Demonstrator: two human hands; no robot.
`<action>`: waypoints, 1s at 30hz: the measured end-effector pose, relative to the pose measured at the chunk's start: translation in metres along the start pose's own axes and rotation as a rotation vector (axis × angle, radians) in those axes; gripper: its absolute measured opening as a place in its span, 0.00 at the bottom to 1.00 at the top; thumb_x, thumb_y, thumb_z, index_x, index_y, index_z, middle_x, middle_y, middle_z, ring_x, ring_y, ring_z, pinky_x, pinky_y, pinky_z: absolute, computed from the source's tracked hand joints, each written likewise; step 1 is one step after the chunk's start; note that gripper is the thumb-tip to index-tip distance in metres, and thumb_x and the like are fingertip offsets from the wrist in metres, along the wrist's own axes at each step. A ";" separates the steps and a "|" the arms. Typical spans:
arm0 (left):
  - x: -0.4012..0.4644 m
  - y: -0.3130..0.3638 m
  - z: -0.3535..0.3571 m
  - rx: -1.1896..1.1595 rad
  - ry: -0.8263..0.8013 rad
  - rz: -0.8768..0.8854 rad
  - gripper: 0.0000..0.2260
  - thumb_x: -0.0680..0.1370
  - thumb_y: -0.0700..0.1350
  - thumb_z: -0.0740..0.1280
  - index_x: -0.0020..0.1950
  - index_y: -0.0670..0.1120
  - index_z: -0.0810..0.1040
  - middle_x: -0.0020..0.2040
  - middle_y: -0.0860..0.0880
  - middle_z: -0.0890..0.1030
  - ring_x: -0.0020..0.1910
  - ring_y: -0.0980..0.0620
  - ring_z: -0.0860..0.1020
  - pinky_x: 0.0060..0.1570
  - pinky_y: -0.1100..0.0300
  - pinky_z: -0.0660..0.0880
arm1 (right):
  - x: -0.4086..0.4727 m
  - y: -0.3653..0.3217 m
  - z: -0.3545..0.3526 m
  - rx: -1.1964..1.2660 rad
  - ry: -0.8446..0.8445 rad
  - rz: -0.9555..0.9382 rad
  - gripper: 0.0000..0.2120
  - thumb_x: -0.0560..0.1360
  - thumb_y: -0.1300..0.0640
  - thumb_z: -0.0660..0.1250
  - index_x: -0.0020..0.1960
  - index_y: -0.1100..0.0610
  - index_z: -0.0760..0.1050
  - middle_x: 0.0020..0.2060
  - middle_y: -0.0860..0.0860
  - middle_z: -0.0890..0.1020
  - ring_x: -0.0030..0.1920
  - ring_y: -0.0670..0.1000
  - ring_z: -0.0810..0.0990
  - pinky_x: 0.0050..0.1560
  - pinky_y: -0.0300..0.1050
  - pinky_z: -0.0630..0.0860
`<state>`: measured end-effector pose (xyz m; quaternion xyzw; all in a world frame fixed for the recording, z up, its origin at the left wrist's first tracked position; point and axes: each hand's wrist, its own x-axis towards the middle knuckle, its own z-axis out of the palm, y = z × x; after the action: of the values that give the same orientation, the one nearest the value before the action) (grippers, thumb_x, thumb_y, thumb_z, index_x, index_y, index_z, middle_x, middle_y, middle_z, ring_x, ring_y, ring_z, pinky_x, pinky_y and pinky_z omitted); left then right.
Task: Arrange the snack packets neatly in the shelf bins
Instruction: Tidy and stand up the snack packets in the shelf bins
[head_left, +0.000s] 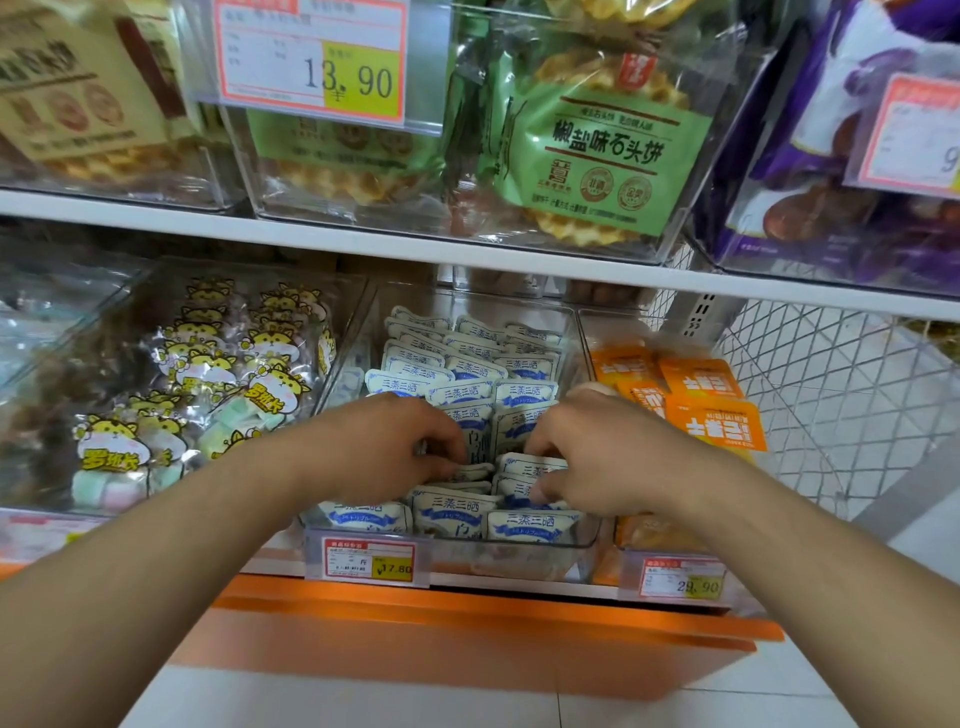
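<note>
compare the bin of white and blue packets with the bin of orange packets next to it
The middle bin holds white-and-blue packets in upright rows; both the left hand and the right hand reach into it. The orange-packet bin holds fewer, larger orange packets, untouched. Its tag reads 29.90, the middle bin's tag 17.80. Both bins are clear plastic.

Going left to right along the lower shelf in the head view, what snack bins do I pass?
Clear bin of yellow cartoon-cat sweet packets → clear middle bin of white-and-blue packets, where the left hand and right hand are working → bin of orange packets → white wire mesh basket.
</note>
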<state>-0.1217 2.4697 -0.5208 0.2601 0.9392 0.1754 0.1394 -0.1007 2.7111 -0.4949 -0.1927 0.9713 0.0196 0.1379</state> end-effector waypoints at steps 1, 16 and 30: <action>0.000 0.000 0.000 -0.044 -0.014 -0.002 0.08 0.82 0.54 0.67 0.60 0.63 0.80 0.55 0.64 0.82 0.54 0.62 0.79 0.57 0.60 0.77 | -0.001 0.001 0.002 0.021 -0.035 0.021 0.15 0.77 0.37 0.72 0.57 0.46 0.81 0.48 0.46 0.78 0.70 0.58 0.67 0.64 0.50 0.71; -0.034 0.004 -0.004 0.073 0.097 0.073 0.25 0.78 0.69 0.60 0.73 0.63 0.71 0.68 0.64 0.74 0.64 0.62 0.73 0.64 0.59 0.72 | -0.021 -0.007 0.004 0.114 0.027 -0.014 0.44 0.73 0.25 0.65 0.83 0.40 0.54 0.81 0.42 0.64 0.82 0.55 0.51 0.80 0.52 0.52; -0.005 -0.005 0.033 0.431 0.334 0.024 0.25 0.84 0.61 0.52 0.81 0.57 0.57 0.80 0.56 0.65 0.77 0.52 0.65 0.73 0.50 0.65 | 0.004 0.004 0.026 -0.110 0.196 -0.007 0.27 0.76 0.33 0.67 0.67 0.49 0.75 0.64 0.44 0.79 0.72 0.50 0.69 0.80 0.52 0.45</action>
<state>-0.1080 2.4720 -0.5519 0.2625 0.9617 0.0135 -0.0781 -0.0991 2.7154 -0.5213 -0.2045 0.9769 0.0537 0.0316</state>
